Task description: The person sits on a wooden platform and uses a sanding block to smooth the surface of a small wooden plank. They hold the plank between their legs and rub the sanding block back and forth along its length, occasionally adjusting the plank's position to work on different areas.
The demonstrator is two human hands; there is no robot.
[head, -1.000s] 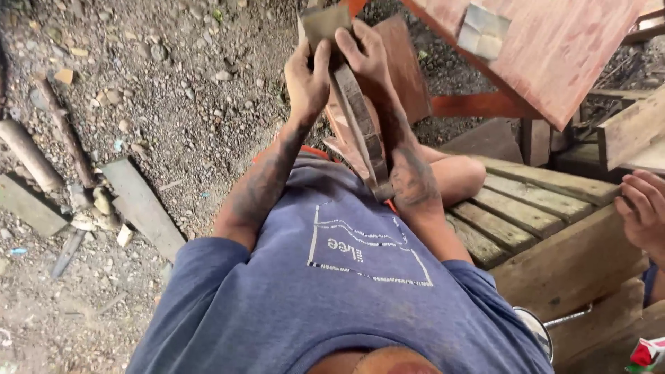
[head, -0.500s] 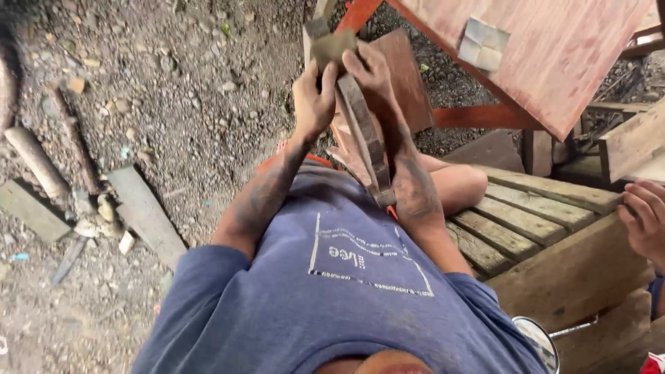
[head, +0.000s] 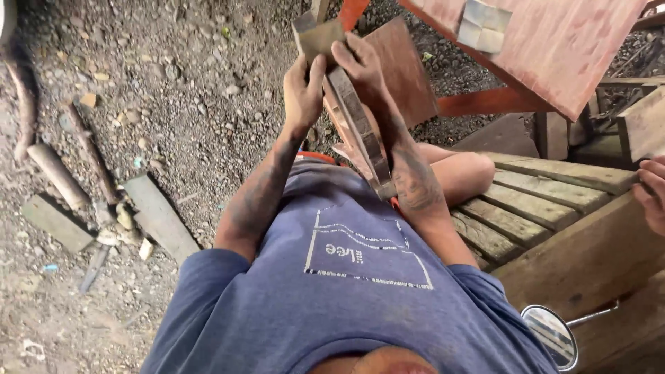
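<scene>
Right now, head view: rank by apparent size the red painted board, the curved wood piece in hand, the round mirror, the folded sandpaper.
1. Red painted board
2. Curved wood piece
3. Round mirror, though nearness to the camera inflates it
4. Folded sandpaper

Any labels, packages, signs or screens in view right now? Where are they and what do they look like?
No packages, signs or screens.
Shirt print: chest of the blue T-shirt, pale outlined boxes with small lettering.
Folded paper: pale, creased into squares, lying on the reddish board at upper right; no markings discernible.
</scene>
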